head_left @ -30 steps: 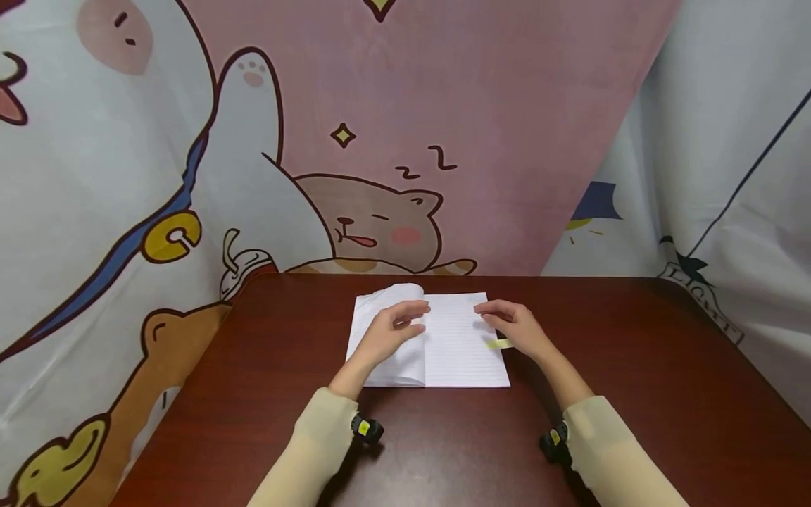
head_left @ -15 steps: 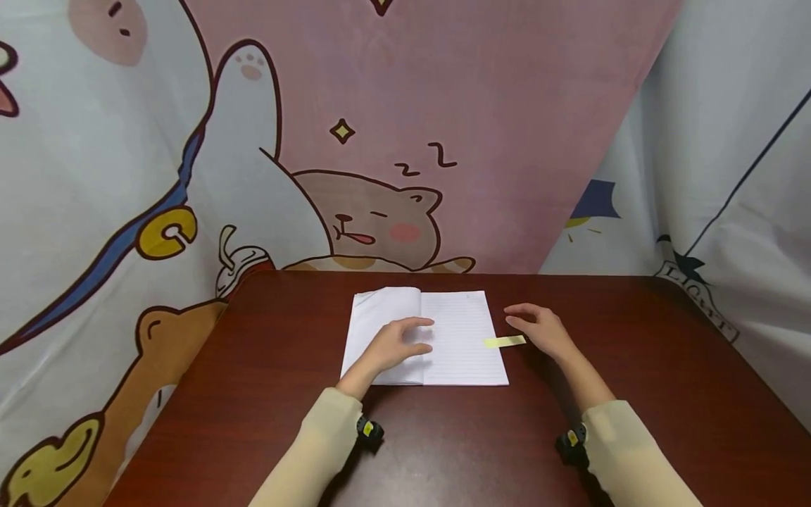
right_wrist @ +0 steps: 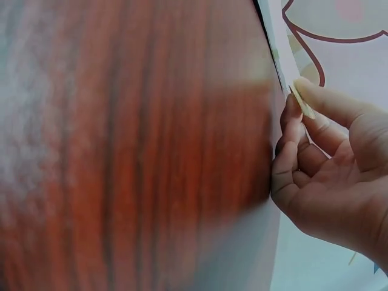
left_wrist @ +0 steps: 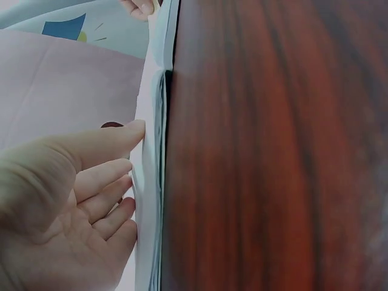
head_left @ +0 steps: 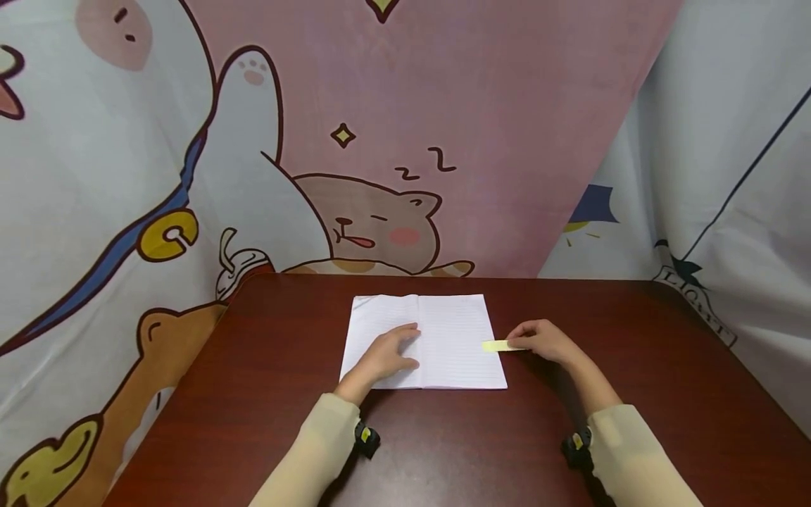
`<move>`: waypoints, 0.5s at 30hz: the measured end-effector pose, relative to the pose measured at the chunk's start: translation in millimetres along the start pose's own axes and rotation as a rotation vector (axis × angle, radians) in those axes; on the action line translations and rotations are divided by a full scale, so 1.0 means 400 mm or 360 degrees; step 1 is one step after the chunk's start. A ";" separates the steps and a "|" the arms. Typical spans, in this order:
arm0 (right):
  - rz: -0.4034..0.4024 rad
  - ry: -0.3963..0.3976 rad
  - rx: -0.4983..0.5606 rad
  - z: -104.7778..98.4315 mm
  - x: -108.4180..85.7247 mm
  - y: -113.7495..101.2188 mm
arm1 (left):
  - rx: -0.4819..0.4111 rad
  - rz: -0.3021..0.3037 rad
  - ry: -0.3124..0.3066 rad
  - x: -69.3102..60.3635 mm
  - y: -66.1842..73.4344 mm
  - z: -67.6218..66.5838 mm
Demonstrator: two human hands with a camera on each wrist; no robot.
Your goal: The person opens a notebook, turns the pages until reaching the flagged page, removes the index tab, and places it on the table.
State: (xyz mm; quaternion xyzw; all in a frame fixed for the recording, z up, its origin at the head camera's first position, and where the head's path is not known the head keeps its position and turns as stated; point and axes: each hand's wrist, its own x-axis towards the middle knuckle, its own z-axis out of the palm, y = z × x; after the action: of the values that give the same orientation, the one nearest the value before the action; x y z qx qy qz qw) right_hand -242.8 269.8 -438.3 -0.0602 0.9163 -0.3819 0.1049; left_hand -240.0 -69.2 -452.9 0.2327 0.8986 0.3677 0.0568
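Note:
A lined notebook (head_left: 453, 359) lies spread flat on the table, both white pages showing. My left hand (head_left: 384, 354) rests on its left page near the fold, thumb and fingers spread apart; in the left wrist view the fingertips of the left hand (left_wrist: 79, 200) touch the paper. A pale yellow sticky strip (head_left: 495, 346) sticks out past the notebook's right edge. Its outer end is pinched between the thumb and fingers of my right hand (head_left: 543, 341). In the right wrist view the strip (right_wrist: 303, 103) shows between thumb and forefinger.
The dark red-brown wooden table (head_left: 443, 451) extends around the notebook on all sides. Behind it hangs a cartoon-printed cloth (head_left: 507, 141), which also runs along the left and right sides.
My right hand has moved right, off the page, and now pinches the strip's outer end. My left hand has lowered onto the left page, whose raised sheet now lies flatter.

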 end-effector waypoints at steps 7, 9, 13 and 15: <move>0.0068 0.0011 0.0086 -0.010 -0.007 0.011 | -0.0031 -0.0005 -0.0002 -0.004 0.002 -0.003; 0.0088 0.0008 0.0098 -0.017 -0.010 0.018 | -0.0033 -0.0005 -0.0006 -0.005 0.003 -0.003; 0.0068 -0.0016 0.0103 -0.035 -0.018 0.033 | -0.0044 -0.0006 -0.0011 -0.005 0.001 -0.002; 0.0071 -0.0024 0.0112 -0.041 -0.021 0.039 | -0.0048 0.0003 -0.0011 -0.003 0.002 -0.002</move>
State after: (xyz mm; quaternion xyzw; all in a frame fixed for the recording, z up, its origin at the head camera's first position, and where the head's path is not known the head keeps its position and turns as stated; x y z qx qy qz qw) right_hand -239.0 293.6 -436.9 -0.0390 0.9026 -0.4110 0.1224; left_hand -238.8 -69.8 -452.0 0.2339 0.8924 0.3806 0.0630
